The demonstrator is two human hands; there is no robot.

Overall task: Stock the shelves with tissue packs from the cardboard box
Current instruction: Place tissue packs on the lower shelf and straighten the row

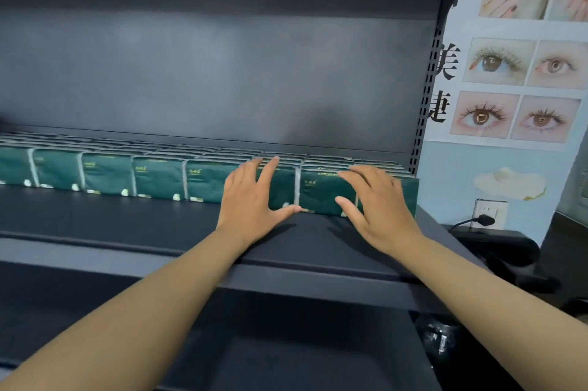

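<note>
Dark green tissue packs (159, 177) stand in a long row, several deep, along the back of a dark grey shelf (111, 219). My left hand (251, 196) lies flat with spread fingers against the front of one pack near the right end. My right hand (378, 203) rests the same way, fingers apart, on the front and top of the last packs (318, 191) by the shelf's right end. Neither hand grips a pack. The cardboard box is out of view.
A perforated upright (424, 110) closes the shelf's right end. Beyond it a wall poster (515, 72) with eye and nail photos hangs above a wall socket (490, 214) with a black plug. A lower shelf (286, 352) lies below my forearms.
</note>
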